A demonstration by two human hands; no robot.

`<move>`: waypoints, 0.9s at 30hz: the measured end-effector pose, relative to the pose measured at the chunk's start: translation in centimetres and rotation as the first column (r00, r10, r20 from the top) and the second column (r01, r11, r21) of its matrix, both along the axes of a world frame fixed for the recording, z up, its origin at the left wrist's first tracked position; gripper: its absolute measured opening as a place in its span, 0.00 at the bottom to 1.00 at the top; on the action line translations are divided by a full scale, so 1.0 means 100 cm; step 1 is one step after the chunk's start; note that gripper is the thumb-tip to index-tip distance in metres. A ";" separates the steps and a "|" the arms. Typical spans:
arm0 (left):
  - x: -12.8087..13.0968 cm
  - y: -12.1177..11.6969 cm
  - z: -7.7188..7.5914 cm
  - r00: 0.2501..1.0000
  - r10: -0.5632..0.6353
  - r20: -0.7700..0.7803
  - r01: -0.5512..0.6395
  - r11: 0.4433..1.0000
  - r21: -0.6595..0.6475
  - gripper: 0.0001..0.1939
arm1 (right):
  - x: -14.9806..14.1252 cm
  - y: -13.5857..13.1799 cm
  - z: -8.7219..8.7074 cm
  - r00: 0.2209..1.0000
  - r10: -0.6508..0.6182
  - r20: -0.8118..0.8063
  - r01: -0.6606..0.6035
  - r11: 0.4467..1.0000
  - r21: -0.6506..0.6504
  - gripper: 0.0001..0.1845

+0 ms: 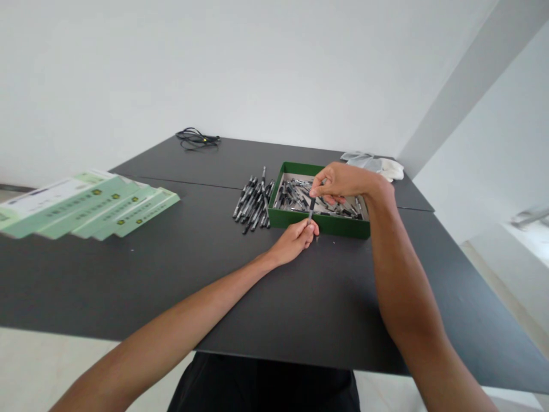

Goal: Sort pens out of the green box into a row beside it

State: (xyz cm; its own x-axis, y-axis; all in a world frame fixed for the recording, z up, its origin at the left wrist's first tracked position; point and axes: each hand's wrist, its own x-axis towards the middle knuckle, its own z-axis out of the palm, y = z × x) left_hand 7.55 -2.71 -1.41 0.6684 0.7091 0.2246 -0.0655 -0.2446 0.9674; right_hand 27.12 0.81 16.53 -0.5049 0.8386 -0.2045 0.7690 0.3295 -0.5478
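A pen (311, 210) with a clear barrel and a black upper part stands nearly upright between my hands, just in front of the green box. Closed round its lower end is my left hand (297, 239), low over the table. My right hand (337, 182) pinches the black upper end from above, reaching over the box's front wall. The green box (283, 218) holds many loose pen parts (294, 194), some hidden by my right hand and forearm. Left of the box lies a pile of black and clear pens (255, 203).
Several green and white printed sheets or booklets (98, 206) are fanned out on the left. A coiled black cable (195, 138) lies at the back left of the dark table (180, 269). White gloves or cloths (377, 165) rest at the back right. A wall stands behind.
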 end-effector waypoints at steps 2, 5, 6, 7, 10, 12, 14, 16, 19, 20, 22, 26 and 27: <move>0.000 0.000 -0.001 1.000 0.001 0.003 -0.001 1.000 -0.004 0.25 | -0.001 0.000 -0.001 1.000 -0.009 -0.002 0.009 1.000 0.008 0.18; 0.000 0.001 -0.002 1.000 0.001 0.005 -0.001 1.000 -0.007 0.25 | -0.004 0.000 -0.001 1.000 -0.012 -0.008 0.013 1.000 0.020 0.17; 0.000 0.001 -0.002 1.000 0.002 0.008 -0.002 1.000 -0.010 0.25 | -0.005 -0.001 -0.001 1.000 -0.013 -0.016 0.014 1.000 0.024 0.17; -0.001 0.001 -0.002 1.000 0.003 0.012 -0.003 1.000 -0.015 0.25 | -0.005 -0.001 -0.001 1.000 -0.012 -0.027 0.013 1.000 0.027 0.17; -0.001 0.001 -0.002 1.000 0.008 0.031 -0.007 1.000 -0.031 0.25 | -0.002 0.001 -0.001 0.997 -0.008 -0.082 0.011 0.999 0.038 0.18; -0.001 0.001 -0.003 0.999 0.010 0.044 -0.008 0.999 -0.042 0.25 | 0.008 0.004 -0.003 0.992 -0.038 -0.120 0.044 0.998 0.044 0.19; -0.001 0.001 -0.004 0.999 0.003 0.054 0.000 0.998 -0.058 0.25 | 0.023 0.009 -0.007 0.985 -0.114 -0.127 0.118 0.992 0.031 0.22; 0.000 0.000 -0.005 0.998 -0.007 0.062 0.012 0.997 -0.078 0.25 | 0.041 0.016 -0.013 0.977 -0.201 -0.066 0.202 0.979 0.010 0.23; 0.001 0.000 -0.004 0.997 -0.022 0.072 0.030 0.994 -0.101 0.25 | 0.064 0.027 -0.025 0.946 -0.303 0.117 0.306 0.952 -0.009 0.18; 0.001 0.000 -0.004 0.997 -0.025 0.072 0.033 0.994 -0.105 0.25 | 0.068 0.031 -0.030 0.933 -0.323 0.160 0.330 0.944 -0.015 0.17; 0.001 -0.001 -0.003 0.997 -0.032 0.069 0.040 0.993 -0.109 0.24 | 0.073 0.038 -0.041 0.916 -0.340 0.213 0.353 0.935 -0.025 0.16; 0.001 -0.002 -0.001 0.998 -0.033 0.053 0.039 0.992 -0.116 0.25 | 0.075 0.053 -0.062 0.876 -0.382 0.295 0.392 0.920 0.027 0.17; 0.001 -0.002 -0.001 0.998 -0.031 0.051 0.036 0.992 -0.118 0.25 | 0.076 0.056 -0.067 0.860 -0.397 0.320 0.401 0.914 0.058 0.18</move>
State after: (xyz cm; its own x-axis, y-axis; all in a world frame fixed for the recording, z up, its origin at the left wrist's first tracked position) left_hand 7.61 -2.89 -1.49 0.6826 0.7101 0.1727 -0.1195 -0.1246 0.9850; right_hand 34.76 6.41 9.85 -0.0336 0.9514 -0.3061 0.9664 -0.0472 -0.2528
